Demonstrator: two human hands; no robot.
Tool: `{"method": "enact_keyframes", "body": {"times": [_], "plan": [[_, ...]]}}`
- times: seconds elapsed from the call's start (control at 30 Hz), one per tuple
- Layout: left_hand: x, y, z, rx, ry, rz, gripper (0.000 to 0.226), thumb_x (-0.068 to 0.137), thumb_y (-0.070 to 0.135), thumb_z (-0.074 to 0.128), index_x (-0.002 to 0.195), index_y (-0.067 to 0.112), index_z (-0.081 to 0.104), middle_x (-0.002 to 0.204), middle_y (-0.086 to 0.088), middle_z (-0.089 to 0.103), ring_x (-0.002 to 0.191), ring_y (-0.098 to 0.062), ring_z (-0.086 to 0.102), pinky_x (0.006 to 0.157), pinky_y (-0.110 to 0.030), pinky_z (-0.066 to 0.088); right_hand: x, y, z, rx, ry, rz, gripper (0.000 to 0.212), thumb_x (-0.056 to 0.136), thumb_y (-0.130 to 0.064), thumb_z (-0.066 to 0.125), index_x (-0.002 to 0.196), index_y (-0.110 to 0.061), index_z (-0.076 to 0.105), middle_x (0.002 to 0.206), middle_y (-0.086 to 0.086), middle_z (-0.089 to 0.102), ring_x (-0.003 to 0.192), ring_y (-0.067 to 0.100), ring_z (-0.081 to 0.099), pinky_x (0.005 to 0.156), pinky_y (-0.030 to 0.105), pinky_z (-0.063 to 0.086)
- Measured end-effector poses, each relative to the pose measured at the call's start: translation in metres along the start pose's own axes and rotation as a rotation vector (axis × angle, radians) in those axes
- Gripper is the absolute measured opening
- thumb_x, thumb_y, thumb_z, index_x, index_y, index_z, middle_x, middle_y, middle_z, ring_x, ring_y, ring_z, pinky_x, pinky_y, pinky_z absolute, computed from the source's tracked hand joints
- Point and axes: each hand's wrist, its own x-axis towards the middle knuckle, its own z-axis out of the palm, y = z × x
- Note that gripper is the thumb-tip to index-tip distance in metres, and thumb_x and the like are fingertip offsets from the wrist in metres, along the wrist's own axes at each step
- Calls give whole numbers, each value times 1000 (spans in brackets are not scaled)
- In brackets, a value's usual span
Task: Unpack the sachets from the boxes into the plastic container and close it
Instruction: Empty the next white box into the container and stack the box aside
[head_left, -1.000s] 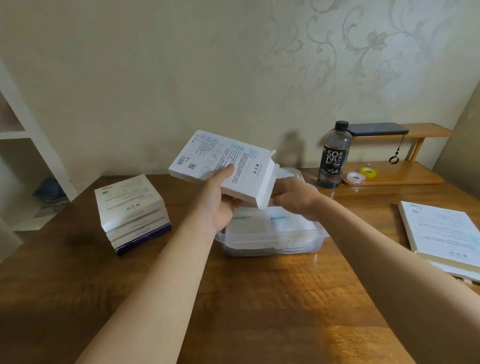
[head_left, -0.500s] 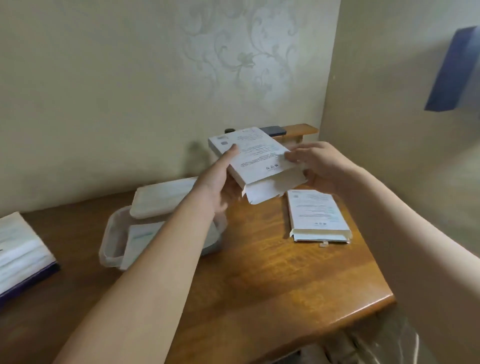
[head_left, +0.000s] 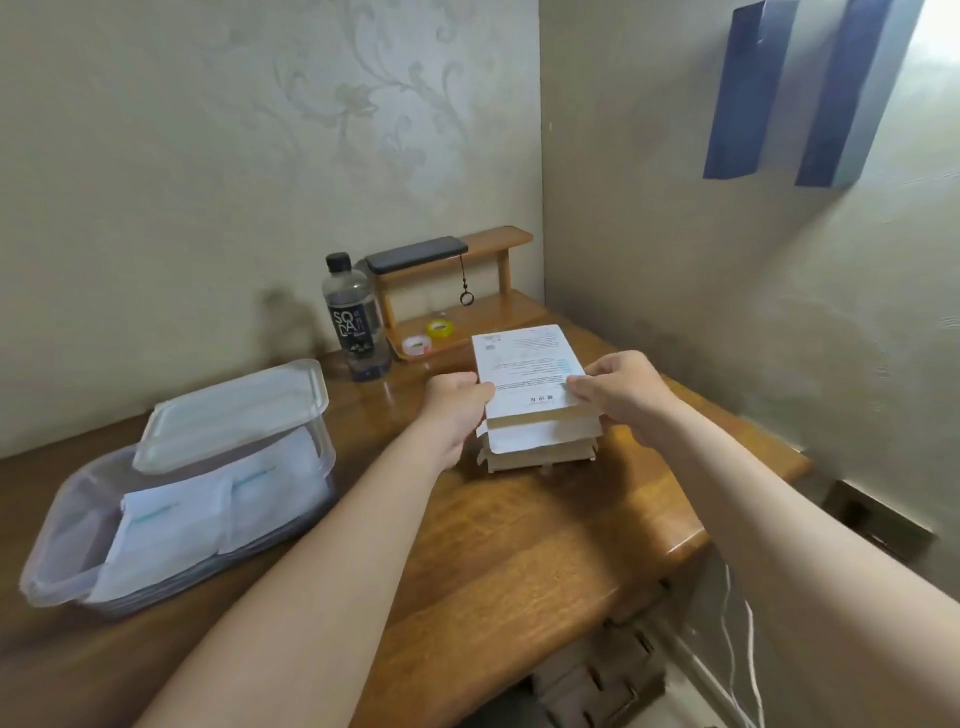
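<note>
Both sides of the white box (head_left: 522, 364) are gripped: L hand (head_left: 457, 410) is curled round its left edge, R hand (head_left: 621, 389) pinches the right edge w/ thumb and fingertips; box is held flat on top of a small stack of opened boxes (head_left: 540, 452) at the right part of the wooden table (head_left: 519, 561), near the wall corner; actual contact w/ the stack can't be told; plastic container (head_left: 62, 530) is set well to the left, uncovered, w/ white sachets (head_left: 171, 519) laid flat inside; lid (head_left: 234, 410) is propped tilted on its far rim; soda bottle (head_left: 353, 317) and small wooden shelf (head_left: 498, 239) w/ tape rolls (head_left: 439, 328) are seen behind.
</note>
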Motion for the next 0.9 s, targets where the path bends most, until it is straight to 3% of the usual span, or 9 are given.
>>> {"method": "enact_keyframes", "body": {"times": [0.07,0.13,0.23,0.4,0.53,0.7,0.83,0.9], "plan": [[3,-6,1,84,43,17,12,92,17,63,95,11,73,104,0,75,102,-19,69,102,-39,52,2,5,4,-49,4,-5,20,86,-25,74,91,-6,72,94,11,71,90,22,67,80,45,62],[1,-6,2,128,80,39,17,96,16,64,80,22,67,90,9,69,89,-8,63,94,-33,53,3,7,7,-68,1,-19,18,87,-25,74,88,-7,72,92,10,71,88,21,66,70,35,57],[7,-12,2,176,103,67,19,99,15,62,82,22,69,88,13,63,87,-9,58,83,-29,49,7,9,9,-102,-1,-27,22,86,-25,72,90,-3,73,91,13,72,89,24,67,62,34,46],[12,-16,1,175,93,51,22,99,16,62,79,24,65,96,9,64,92,-9,57,88,-30,44,11,10,12,-137,-4,-10,24,86,-25,71,89,-2,74,91,15,73,90,28,67,61,36,44],[13,-20,0,186,71,39,21,98,16,62,77,17,64,85,11,62,84,-3,54,89,-30,42,11,12,12,-155,-14,5,21,86,-24,69,78,-5,70,88,13,73,85,28,68,60,35,43],[12,-21,-3,233,44,52,20,97,18,60,77,16,64,82,7,63,80,-9,54,88,-29,47,11,13,12,-173,-24,16,25,86,-24,68,92,0,73,90,13,73,90,29,69,63,38,50],[4,-17,-6,286,47,89,19,93,21,59,75,16,57,74,-7,45,69,-20,44,70,-33,40,7,7,10,-201,18,-18,26,93,-30,63,81,-7,67,90,13,71,77,22,61,64,37,47],[0,-10,-12,289,68,115,18,93,22,58,76,18,59,78,-8,49,73,-22,48,74,-38,50,1,-4,8,-235,93,-80,26,96,-32,57,83,-10,64,85,10,67,74,19,58,65,34,45]]}}
